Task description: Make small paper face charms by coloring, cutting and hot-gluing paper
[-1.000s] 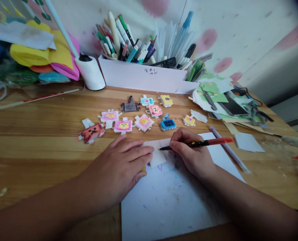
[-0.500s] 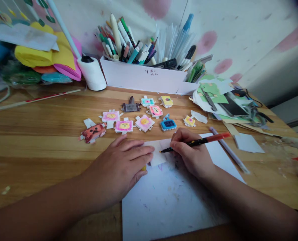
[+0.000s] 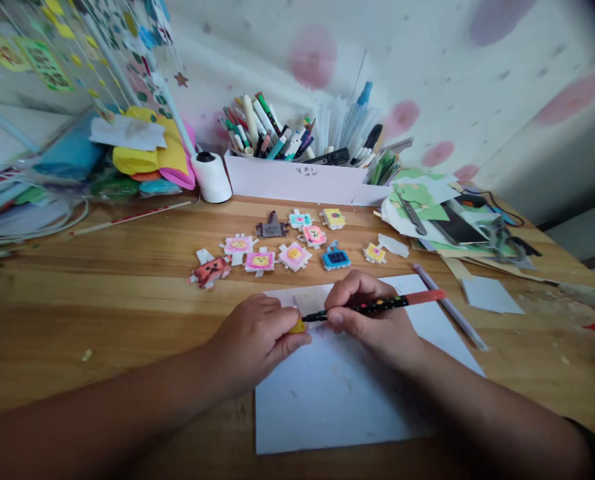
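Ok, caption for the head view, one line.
Right hand brings a black-and-orange pen to a small yellow piece in the left hand, above white paper.

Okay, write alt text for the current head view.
A right hand holds a black-and-red felt-tip pen, its tip at a small yellow object pinched in the left hand, over a white sheet. Beyond, on a wooden desk, are small decorated paper figures and a white pen box.
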Demonstrator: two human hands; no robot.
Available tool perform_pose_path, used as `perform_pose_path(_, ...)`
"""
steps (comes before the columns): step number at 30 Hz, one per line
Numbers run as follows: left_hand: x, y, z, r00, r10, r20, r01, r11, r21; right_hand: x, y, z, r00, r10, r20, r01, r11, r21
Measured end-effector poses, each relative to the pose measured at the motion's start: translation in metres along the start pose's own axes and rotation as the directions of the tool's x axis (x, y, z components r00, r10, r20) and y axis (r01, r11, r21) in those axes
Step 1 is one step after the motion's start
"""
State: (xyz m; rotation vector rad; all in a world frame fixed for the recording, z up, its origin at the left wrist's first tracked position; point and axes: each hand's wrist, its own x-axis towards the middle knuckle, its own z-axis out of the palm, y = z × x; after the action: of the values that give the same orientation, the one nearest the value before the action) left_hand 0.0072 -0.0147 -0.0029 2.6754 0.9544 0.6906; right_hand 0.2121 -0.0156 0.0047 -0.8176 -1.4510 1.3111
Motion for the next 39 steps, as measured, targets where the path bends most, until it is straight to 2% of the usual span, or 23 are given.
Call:
perform_pose_path(6, -0.001, 0.001, 0.001, 0.987, -0.106, 0.119, 0.122, 0.983, -0.138, -0.005, 0.0, -0.005, 0.997, -0.04, -0.059, 0.042, 0.999, 0.024)
perform_pose_path(10, -0.002, 0.002, 0.003, 0.992, -0.068, 0.107, 0.082, 0.988, -0.133, -0.005, -0.005, 0.002, 0.998, 0.055, 0.044, -0.049, 0.991, -0.127)
perform_pose_path(13, -0.004, 0.006, 0.004, 0.993, -0.052, 0.102, 0.064, 0.99, -0.122, -0.007, -0.004, 0.009, 0.99, 0.07, 0.123, -0.051, 0.988, -0.149)
perform_pose_path(21, -0.006, 0.018, 0.005, 0.981, -0.117, 0.157, 0.144, 0.975, -0.169, -0.006, 0.0, 0.017, 0.987, 0.088, 0.134, -0.073, 0.991, -0.116)
perform_pose_path(24, -0.004, 0.017, 0.004, 0.961, -0.194, 0.197, 0.24, 0.94, -0.244, -0.004, -0.001, 0.015, 0.99, 0.09, 0.11, -0.079, 0.992, -0.103)
perform_pose_path(26, -0.003, 0.016, 0.002, 0.934, -0.273, 0.229, 0.341, 0.873, -0.35, -0.005, 0.0, 0.01, 0.998, 0.022, 0.05, -0.015, 0.989, -0.146)
perform_pose_path(28, -0.001, 0.015, -0.001, 0.903, -0.352, 0.245, 0.428, 0.769, -0.475, -0.007, 0.003, 0.004, 0.987, -0.135, -0.091, 0.109, 0.962, -0.249)
perform_pose_path(30, -0.001, 0.016, -0.004, 0.875, -0.408, 0.261, 0.481, 0.677, -0.557, -0.009, 0.007, -0.001, 0.917, -0.345, -0.199, 0.23, 0.867, -0.442)
perform_pose_path(31, -0.002, 0.016, -0.004, 0.871, -0.413, 0.264, 0.487, 0.66, -0.573, -0.009, 0.009, -0.002, 0.883, -0.434, -0.18, 0.271, 0.783, -0.559)
perform_pose_path(33, -0.005, 0.019, -0.004, 0.889, -0.367, 0.274, 0.458, 0.693, -0.557, -0.008, 0.011, -0.003, 0.865, -0.502, -0.003, 0.328, 0.569, -0.754)
perform_pose_path(34, -0.008, 0.02, -0.004, 0.906, -0.32, 0.277, 0.422, 0.731, -0.537, -0.007, 0.012, -0.002, 0.876, -0.474, 0.094, 0.348, 0.484, -0.803)
perform_pose_path(35, -0.01, 0.021, -0.003, 0.926, -0.257, 0.276, 0.369, 0.767, -0.524, -0.006, 0.011, -0.001, 0.886, -0.44, 0.146, 0.354, 0.44, -0.825)
perform_pose_path(36, -0.013, 0.021, -0.002, 0.945, -0.186, 0.269, 0.306, 0.791, -0.529, -0.005, 0.01, 0.001, 0.895, -0.419, 0.152, 0.346, 0.437, -0.83)
perform_pose_path(37, -0.016, 0.021, -0.002, 0.961, -0.119, 0.249, 0.24, 0.804, -0.544, -0.004, 0.009, 0.001, 0.906, -0.404, 0.128, 0.328, 0.476, -0.816)
perform_pose_path(39, -0.02, 0.019, -0.003, 0.987, -0.062, 0.151, 0.137, 0.817, -0.56, -0.003, 0.004, 0.0, 0.94, -0.335, 0.07, 0.285, 0.651, -0.704)
